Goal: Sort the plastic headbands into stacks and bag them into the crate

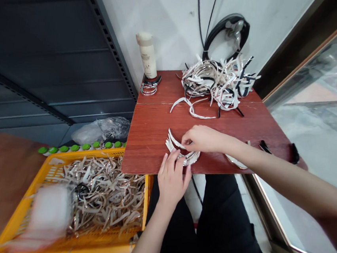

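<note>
Near the front edge of a red-brown wooden board, a bunch of thin, curved white-and-silver strips [193, 158] lies nested together. My left hand [172, 176] reaches up from below, fingers stretched out and apart, with the fingertips resting on the near side of the bunch. From the right comes my right hand [201, 139], its fingers pinched together at the end of one curved strip [174, 139] just above the others. The exact grip is partly hidden behind the fingers. Another curved strip [236, 161] lies under my right forearm.
A tangled heap of curved strips [208, 82] fills the board's back. Beside it stand a cream bottle [147, 57] and a small stack of curved pieces [149, 88]. A yellow crate [146, 204] full of strips is at lower left. Dark pieces [294, 153] lie at right.
</note>
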Demonstrator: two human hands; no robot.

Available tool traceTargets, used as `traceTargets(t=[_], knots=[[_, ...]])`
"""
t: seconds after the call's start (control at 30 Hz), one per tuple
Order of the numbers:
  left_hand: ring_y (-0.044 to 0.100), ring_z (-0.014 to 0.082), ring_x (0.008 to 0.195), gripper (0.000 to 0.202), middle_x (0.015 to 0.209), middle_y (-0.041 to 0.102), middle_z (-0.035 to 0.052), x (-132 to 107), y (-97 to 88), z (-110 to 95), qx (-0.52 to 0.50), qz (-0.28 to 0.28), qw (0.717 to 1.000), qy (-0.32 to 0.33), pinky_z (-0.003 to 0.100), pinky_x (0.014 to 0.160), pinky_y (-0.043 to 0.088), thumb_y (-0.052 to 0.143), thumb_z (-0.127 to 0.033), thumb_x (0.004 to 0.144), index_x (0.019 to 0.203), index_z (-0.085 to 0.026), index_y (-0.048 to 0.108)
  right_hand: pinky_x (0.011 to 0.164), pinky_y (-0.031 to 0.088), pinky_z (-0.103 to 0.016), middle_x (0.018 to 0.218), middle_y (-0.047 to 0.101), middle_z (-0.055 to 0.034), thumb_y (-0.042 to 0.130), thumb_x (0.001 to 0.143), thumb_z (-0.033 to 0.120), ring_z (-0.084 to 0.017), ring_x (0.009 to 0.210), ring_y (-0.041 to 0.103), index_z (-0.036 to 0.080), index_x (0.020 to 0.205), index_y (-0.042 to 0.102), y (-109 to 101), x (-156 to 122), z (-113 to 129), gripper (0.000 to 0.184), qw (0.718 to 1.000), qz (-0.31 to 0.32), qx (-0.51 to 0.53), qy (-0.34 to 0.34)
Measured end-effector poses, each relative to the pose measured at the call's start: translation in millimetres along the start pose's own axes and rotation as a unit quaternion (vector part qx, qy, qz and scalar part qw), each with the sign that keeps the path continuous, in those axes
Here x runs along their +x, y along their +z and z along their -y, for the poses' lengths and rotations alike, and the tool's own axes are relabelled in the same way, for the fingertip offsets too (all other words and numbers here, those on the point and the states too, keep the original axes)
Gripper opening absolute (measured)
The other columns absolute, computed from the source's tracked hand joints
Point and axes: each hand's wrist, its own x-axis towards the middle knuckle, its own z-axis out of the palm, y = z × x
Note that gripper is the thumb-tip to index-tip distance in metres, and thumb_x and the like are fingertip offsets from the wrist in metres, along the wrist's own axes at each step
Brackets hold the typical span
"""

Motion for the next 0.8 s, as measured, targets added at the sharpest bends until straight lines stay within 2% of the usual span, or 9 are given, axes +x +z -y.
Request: traceTargets(t=[0.2,0.33,0.5,0.67,0.8], knots=[[0.057,0.026,0.127,0.038,0.13,0.062,0.0199,-3,1.6,1,0.004,-0.032,0.999,-0.003,0.045,0.109,0.046,0.061,-0.026,0.09,0.123,-0.01,0.051,0.068,0.04,-0.025,0.088,0.075,-0.0026,0.06,0.085,0.021,-0.018,0.08,0.067,0.02,0.102,0.068,7,-9,4,0.019,0.997,-0.046,0.054,0.0],[0.058,0.0266,0.126,0.036,0.128,0.063,0.0202,-3,2.6,0,0.006,-0.042,0.999,-0.007,0.045,0.108,0.047,0.062,-0.026,0.089,0.12,-0.011,0.052,0.072,0.041,-0.027,0.087,0.073,-0.0011,0.063,0.086,0.025,-0.018,0.081,0.066,0.021,0.092,0.07,10,-18,5,0.01,0.996,-0.04,0.057,-0.048],[0.06,0.0265,0.122,0.031,0.128,0.064,0.0177,-3,2.5,0,0.007,-0.036,0.999,-0.014,0.044,0.108,0.048,0.062,-0.026,0.088,0.115,-0.013,0.055,0.077,0.042,-0.028,0.098,0.072,-0.0026,0.064,0.085,0.023,-0.019,0.091,0.066,0.023,0.092,0.075,12,-18,3,0.013,0.996,-0.019,0.046,-0.074],[0.06,0.025,0.123,0.027,0.129,0.064,0.0152,-1,0.7,0,0.002,-0.021,1.0,-0.014,0.043,0.11,0.046,0.062,-0.025,0.089,0.113,-0.015,0.057,0.074,0.042,-0.027,0.094,0.072,-0.0028,0.062,0.085,0.022,-0.019,0.087,0.066,0.022,0.088,0.076,13,-16,5,0.014,0.997,-0.021,0.023,-0.069],[0.058,0.0255,0.125,0.026,0.131,0.062,0.0161,-1,1.0,0,0.008,-0.025,1.0,-0.011,0.044,0.11,0.046,0.063,-0.025,0.088,0.112,-0.015,0.057,0.069,0.039,-0.027,0.09,0.072,-0.004,0.061,0.085,0.021,-0.02,0.085,0.066,0.02,0.084,0.073,16,-14,5,0.012,0.998,-0.059,-0.016,-0.029]])
